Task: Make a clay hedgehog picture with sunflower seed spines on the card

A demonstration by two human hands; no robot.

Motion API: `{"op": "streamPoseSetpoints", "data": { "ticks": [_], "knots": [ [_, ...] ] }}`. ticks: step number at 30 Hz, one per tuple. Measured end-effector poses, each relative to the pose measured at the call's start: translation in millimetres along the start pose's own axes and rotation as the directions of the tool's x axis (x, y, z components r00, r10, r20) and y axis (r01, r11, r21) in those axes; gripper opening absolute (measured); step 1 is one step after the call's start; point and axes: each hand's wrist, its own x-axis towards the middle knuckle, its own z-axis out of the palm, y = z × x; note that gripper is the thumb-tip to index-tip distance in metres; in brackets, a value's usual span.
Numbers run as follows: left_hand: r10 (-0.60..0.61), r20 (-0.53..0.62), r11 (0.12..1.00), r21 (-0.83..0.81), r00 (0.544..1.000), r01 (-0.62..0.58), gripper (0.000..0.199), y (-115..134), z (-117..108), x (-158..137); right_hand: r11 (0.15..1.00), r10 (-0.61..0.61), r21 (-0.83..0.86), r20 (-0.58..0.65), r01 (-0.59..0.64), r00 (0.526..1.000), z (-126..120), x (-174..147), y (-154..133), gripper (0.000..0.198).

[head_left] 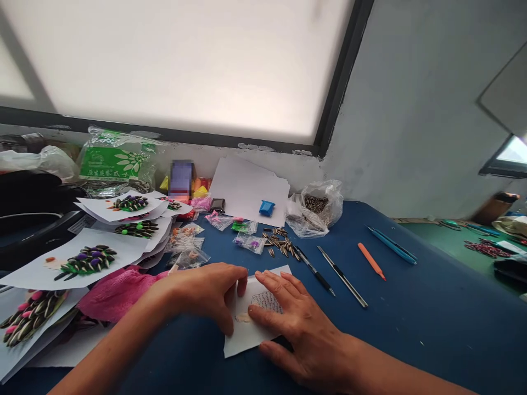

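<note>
A white sheet of paper (242,345) lies on the blue table in front of me, with a drawn patch of small scale-like marks (267,301). Beside the drawing, a small flat piece of beige clay (242,317) sticks to the paper. My left hand (214,288) arches over the sheet's left edge, thumb and fingers apart, with nothing visible between them. Spread across the right part of the sheet is my right hand (294,315), one fingertip at the clay's edge. It covers part of the drawing.
Loose sunflower seeds (282,244), a pen (315,271), a metal-ended stick (342,276), an orange marker (371,261) and blue tweezers (391,244) lie beyond my hands. Seed-decorated sheets (127,263) and a pink cloth (117,293) are at left. A seed bag (315,208) stands behind.
</note>
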Motion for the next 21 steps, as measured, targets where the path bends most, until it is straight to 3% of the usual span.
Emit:
{"op": "streamPoseSetpoints", "data": {
  "ticks": [3,5,8,11,21],
  "knots": [
    [0.036,-0.035,0.999,-0.024,0.999,-0.037,0.032,-5,1,5,1.0,-0.015,0.0,-0.004,0.015,1.0,0,1,1,0.042],
    [0.098,-0.2,0.995,-0.003,0.975,-0.101,0.014,-9,5,14,1.0,-0.023,0.0,-0.041,0.023,0.999,1,0,2,0.043],
    [0.089,-0.457,0.994,0.093,0.885,-0.052,0.009,-14,16,31,1.0,-0.016,-0.001,-0.096,0.016,0.995,2,-1,3,0.046],
    [0.13,-0.568,0.99,0.122,0.812,-0.074,0.014,-17,26,43,1.0,-0.005,-0.002,-0.107,0.005,0.994,4,-2,2,0.044],
    [0.136,-0.502,0.991,0.077,0.854,-0.112,0.015,-13,27,41,1.0,0.01,-0.005,-0.08,-0.011,0.997,5,1,2,0.037]
  ]
}}
